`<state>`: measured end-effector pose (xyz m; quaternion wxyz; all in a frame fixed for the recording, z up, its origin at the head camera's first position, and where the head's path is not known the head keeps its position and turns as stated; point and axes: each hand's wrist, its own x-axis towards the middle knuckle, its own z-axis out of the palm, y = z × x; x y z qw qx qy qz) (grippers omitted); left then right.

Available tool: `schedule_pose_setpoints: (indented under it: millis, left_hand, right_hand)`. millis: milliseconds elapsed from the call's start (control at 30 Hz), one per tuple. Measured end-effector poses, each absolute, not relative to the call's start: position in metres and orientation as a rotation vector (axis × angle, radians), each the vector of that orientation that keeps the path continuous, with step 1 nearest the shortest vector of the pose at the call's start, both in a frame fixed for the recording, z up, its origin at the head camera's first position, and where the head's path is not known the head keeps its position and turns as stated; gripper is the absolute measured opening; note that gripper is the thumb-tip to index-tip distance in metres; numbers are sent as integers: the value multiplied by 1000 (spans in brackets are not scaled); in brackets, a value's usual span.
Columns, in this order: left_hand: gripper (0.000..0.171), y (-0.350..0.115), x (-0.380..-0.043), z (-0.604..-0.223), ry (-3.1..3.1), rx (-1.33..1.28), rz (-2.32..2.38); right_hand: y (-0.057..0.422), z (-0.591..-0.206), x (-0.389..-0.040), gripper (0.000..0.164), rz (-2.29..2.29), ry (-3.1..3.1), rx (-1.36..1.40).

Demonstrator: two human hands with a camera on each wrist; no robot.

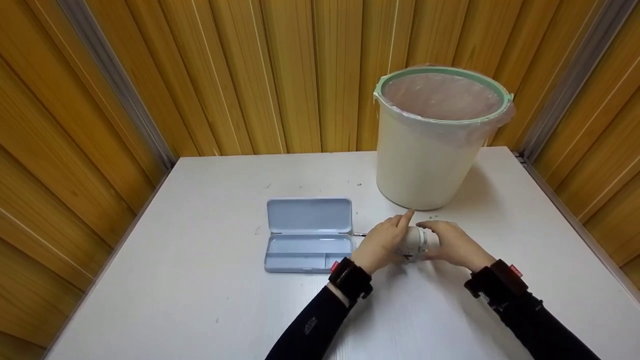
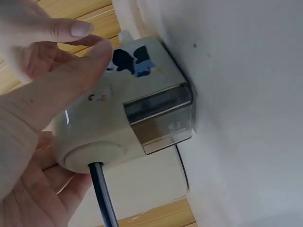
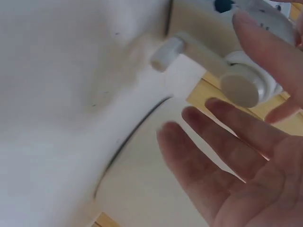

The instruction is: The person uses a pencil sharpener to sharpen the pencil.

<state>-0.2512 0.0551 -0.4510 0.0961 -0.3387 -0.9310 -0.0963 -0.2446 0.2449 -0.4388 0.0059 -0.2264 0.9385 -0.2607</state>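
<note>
A white crank pencil sharpener (image 2: 106,120) with a dark cartoon print and a clear shavings drawer stands on the table. My left hand (image 1: 382,245) grips its body, thumb over the top and fingers round the other side. From the sharpener's front a dark striped pencil (image 2: 103,196) sticks out, its other end inside the hole. On the opposite side is the crank handle (image 3: 203,56) with a small knob. My right hand (image 1: 452,245) is beside the crank, its fingers (image 3: 227,142) extended and spread, its thumb overlapping the sharpener in the right wrist view.
Left of the hands lies a light blue pencil case (image 1: 309,215), lid raised, its compartments showing. A tall cream bin (image 1: 425,160) with a green rim and pink liner stands behind the sharpener. Wood-patterned panels (image 1: 290,75) border the white table (image 1: 200,290).
</note>
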Motion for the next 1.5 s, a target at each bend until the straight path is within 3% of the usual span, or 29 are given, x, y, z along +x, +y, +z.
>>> schedule_pose_setpoints:
  millis: [67, 133, 367, 533, 733, 967, 1500]
  left_hand:
    - [109, 49, -253, -444, -2834, -992, -440]
    - [109, 40, -255, -438, -2870, -976, -479]
    - [51, 13, -259, -420, -2892, -851, -349]
    - [31, 10, -259, -422, -2876, -861, -348]
    - [14, 11, -260, -431, -2864, -864, -336]
    - [7, 9, -266, -437, -2829, -914, -334]
    - [19, -1, -272, -439, -2754, -920, -321]
  right_hand:
    - [240, -437, -242, 72, -835, 2978, -742]
    - [233, -437, -239, 75, -853, 3025, -781]
    - [211, -446, -240, 86, -828, 3197, -986]
    - [204, -457, -243, 86, -730, 3303, -1146]
    - [199, -467, -243, 69, -712, 3319, -1137]
    - [197, -469, -241, 53, -716, 3328, -1116]
    - [194, -469, -241, 51, -767, 3335, -1087]
